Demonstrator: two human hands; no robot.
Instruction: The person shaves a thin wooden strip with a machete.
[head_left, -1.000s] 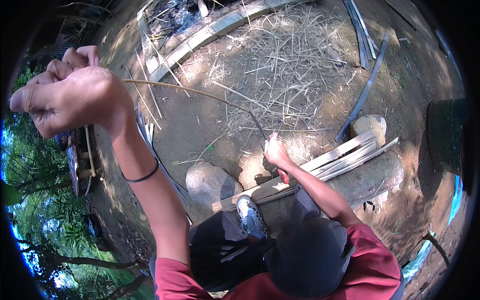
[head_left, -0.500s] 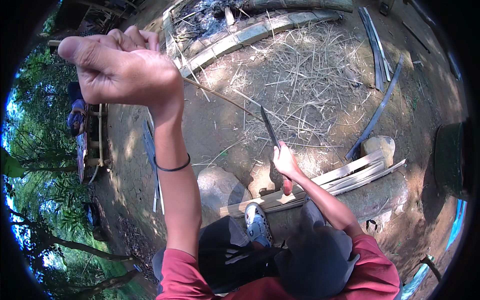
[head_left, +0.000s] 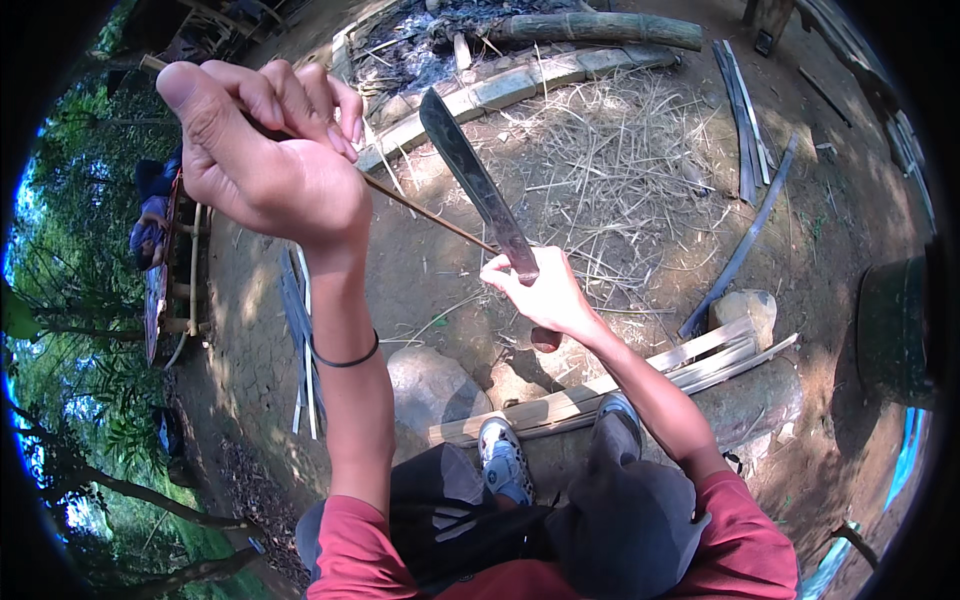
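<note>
My left hand (head_left: 268, 160) is raised at the upper left, its fingers curled round a thin bamboo strip (head_left: 425, 212). One end of the strip pokes out beyond the thumb. From the fist the rest slants down toward my right hand (head_left: 552, 296), which grips a machete (head_left: 470, 172) with a dark blade. The blade points up and to the left, and the butt of its handle shows below the palm. The strip's lower end reaches my right thumb and forefinger; whether they pinch it I cannot tell.
Split bamboo slats (head_left: 560, 408) lie before my shoes, beside a rounded rock (head_left: 432, 385). Farther off are a heap of shavings (head_left: 630, 140), a stone-edged ash pit (head_left: 520, 85) and long slats (head_left: 745, 130). Another person (head_left: 150, 230) is at the far left.
My right hand has come up and to the left, and the machete has swung from the strip to a raised, leftward tilt. My left hand has shifted slightly right and down, still gripping the strip.
</note>
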